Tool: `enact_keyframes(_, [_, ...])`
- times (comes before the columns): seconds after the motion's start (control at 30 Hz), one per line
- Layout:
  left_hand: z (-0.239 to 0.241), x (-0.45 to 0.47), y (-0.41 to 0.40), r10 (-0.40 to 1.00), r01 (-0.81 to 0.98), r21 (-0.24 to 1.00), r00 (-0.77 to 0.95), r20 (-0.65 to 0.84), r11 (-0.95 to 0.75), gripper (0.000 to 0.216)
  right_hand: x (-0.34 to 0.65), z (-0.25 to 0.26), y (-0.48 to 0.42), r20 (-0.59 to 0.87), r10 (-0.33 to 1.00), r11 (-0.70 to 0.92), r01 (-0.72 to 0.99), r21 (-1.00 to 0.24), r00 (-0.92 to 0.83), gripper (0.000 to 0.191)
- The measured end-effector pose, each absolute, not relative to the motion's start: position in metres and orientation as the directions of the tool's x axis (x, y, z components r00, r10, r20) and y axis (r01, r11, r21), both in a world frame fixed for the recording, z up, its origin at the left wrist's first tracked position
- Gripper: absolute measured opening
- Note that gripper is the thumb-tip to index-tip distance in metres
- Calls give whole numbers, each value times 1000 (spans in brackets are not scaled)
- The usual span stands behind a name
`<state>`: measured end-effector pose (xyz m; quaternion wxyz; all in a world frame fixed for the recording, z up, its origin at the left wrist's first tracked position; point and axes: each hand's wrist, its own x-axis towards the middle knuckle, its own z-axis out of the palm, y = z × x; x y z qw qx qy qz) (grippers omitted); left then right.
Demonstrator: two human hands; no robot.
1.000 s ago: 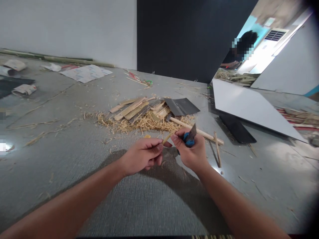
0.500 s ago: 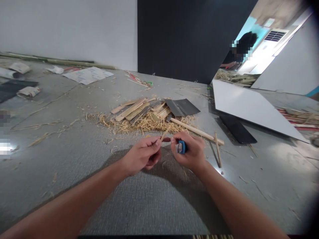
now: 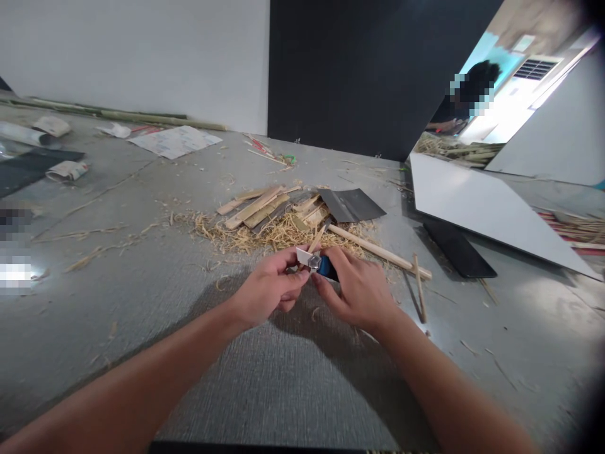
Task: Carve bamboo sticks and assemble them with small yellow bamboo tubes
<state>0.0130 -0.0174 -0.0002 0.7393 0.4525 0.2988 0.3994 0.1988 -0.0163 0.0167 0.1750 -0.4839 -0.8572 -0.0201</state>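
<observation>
My left hand [image 3: 278, 280] is closed on a thin bamboo strip [image 3: 317, 239], whose upper end slants out beyond the fingers. In my right hand [image 3: 357, 284] is a blue utility knife [image 3: 327, 267], gripped by its handle. The knife's blade [image 3: 304, 256] points left and lies across the strip, close to the left fingertips. Whether the edge bites into the strip cannot be made out. Just beyond both hands spreads a heap of curly shavings [image 3: 278, 236], with split bamboo slats [image 3: 258, 211] lying on top.
A dark flat sheet [image 3: 352, 205] rests on the heap beside a wooden rod [image 3: 382, 251]. A thin stick [image 3: 420, 289] lies to the right, near a black phone-like slab [image 3: 458, 249]. Behind stand a white board [image 3: 486, 211] and a black panel [image 3: 368, 75]. A mirror reflects a person [image 3: 472, 88].
My right hand has turned the knife so its blade now points left across the bamboo strip. The whole view has shifted slightly.
</observation>
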Motion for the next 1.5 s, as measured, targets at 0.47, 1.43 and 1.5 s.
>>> enact_keyframes(0.47, [8, 12, -15, 943, 104, 992, 332, 26, -64, 44, 198, 11, -17, 330, 807, 539, 840, -72, -490, 30])
enact_keyframes(1.43, [-3, 13, -11, 979, 469, 861, 141, 145, -195, 52, 188, 7, -24, 461, 838, 354, 934, -54, -291, 29])
enact_keyframes(1.5, [-4, 14, -11, 982, 454, 873, 133, 131, -178, 53, 187, 6, -25, 471, 837, 344, 937, -54, -280, 29])
